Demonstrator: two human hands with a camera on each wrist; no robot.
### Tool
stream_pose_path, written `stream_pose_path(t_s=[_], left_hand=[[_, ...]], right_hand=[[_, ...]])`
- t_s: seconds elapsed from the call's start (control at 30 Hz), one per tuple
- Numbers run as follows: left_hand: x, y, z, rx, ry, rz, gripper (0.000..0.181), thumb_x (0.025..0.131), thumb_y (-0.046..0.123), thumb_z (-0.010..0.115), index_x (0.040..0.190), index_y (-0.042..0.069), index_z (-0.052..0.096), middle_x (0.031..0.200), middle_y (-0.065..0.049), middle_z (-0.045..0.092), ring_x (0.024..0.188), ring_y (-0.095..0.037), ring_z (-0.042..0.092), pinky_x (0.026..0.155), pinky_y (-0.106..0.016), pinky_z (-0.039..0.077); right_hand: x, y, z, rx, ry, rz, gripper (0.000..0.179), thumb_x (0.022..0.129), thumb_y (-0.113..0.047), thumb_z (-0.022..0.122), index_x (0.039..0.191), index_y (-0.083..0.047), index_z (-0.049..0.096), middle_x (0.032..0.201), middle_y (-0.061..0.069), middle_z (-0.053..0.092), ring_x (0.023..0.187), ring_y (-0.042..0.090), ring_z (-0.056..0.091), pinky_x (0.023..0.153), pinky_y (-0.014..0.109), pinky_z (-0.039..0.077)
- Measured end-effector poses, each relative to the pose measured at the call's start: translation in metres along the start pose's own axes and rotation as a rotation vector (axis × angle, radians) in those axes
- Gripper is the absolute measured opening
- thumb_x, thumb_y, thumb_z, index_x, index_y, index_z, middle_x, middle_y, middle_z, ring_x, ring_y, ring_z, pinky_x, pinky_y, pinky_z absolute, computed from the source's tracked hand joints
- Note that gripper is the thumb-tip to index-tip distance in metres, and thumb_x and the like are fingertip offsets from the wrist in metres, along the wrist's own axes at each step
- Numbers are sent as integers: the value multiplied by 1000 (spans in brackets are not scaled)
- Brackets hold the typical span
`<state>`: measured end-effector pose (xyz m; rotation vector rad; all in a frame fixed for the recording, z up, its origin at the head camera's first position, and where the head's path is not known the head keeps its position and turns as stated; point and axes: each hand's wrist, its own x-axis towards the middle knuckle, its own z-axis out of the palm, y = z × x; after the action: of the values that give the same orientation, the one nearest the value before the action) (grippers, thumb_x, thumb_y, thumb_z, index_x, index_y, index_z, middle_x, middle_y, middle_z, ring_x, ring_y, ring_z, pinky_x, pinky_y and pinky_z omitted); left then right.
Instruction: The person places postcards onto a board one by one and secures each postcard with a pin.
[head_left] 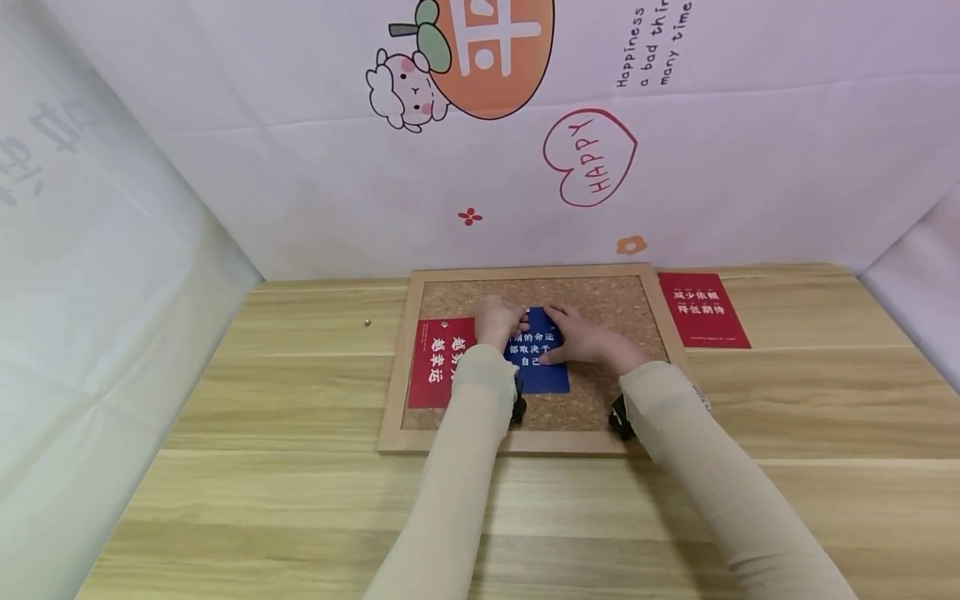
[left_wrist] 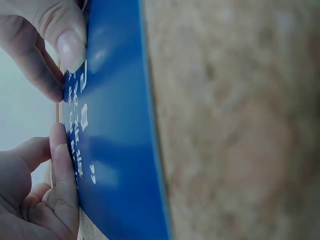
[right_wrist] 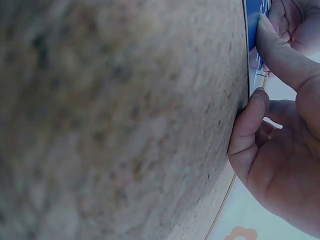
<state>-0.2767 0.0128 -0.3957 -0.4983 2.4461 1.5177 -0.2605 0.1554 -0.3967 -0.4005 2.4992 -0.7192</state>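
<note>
A blue card point(head_left: 547, 379) with white writing lies on a cork board point(head_left: 585, 412) in a wooden frame. At the card's top edge, the curled fingers of my left hand point(head_left: 498, 321) pinch at a small thumbtack point(head_left: 528, 310), mostly hidden by them in the left wrist view. My right hand point(head_left: 588, 337) holds the card's right side, its thumb point(right_wrist: 275, 47) on the printed face and its bent fingers point(right_wrist: 247, 122) by the edge on the cork. Left of it, a red card point(head_left: 427, 371) bears a silver thumbtack point(head_left: 444, 324) at its top; my left wrist partly covers it.
Another red card point(head_left: 705, 312) lies to the right of the board, next to the frame. A single small tack point(head_left: 367, 322) sits on the wooden table point(head_left: 300, 417) to the left. White printed cloth point(head_left: 337, 183) hangs behind and at the sides.
</note>
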Motion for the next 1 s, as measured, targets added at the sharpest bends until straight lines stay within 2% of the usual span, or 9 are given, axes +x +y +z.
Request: stream_pose_path(t_s=[0.47,1.0], left_hand=[[-1,0,-1,14,4,-1,24,94,20,61,102,0,72,94,-13,75,57,-8,63,53,-16,51],[-1,-3,-1,-46,3,5,22,94,18,61,103,0,70,96,-14,74,52,-5,56,46,-11,44]], right_hand=[[0,-1,-1,-11,5,-4,91,90,-27,66,152,2,5,159,24,-2,146,45,5,118,57,18],[0,1,0,-14,2,-9,92,90,-28,66,152,2,4,159,24,-3,146,45,4,118,58,18]])
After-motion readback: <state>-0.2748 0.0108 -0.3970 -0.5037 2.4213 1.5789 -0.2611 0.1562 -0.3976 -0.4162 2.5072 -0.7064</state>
